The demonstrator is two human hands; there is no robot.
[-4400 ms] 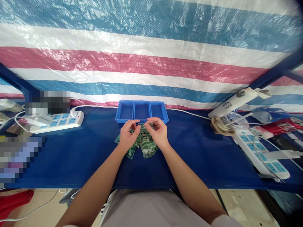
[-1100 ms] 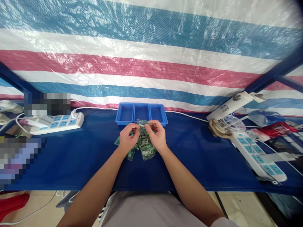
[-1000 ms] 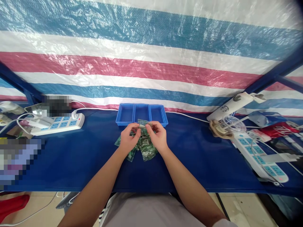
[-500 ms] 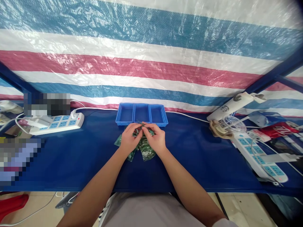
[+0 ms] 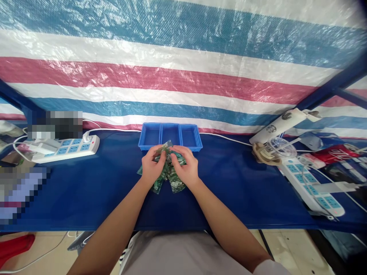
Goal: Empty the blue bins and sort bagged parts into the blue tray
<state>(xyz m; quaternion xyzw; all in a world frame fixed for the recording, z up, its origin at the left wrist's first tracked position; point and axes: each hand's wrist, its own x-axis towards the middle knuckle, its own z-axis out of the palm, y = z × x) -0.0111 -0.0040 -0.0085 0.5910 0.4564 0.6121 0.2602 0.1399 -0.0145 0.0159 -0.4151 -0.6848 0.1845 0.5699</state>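
Note:
My left hand pinches a small clear plastic packet, green inside, between thumb and fingers. The packet is raised near the front of the blue three-compartment tray. Just right of it is my right hand, thumb and fingers parted. Its fingertips are close to the packet's edge; whether they touch it I cannot tell. Beneath both hands lies a pile of similar green packets, partly covered by the fingers. What exactly the packets contain is too small to make out.
A white power strip lies left on the blue table; another power strip lies right. Beside that are a white cylinder, a clear plastic cup and a red can. A striped sheet hangs behind.
My hands have drawn slightly apart. The packet between the fingertips now shows its flat face, held in my left hand, while my right thumb and fingers have spread.

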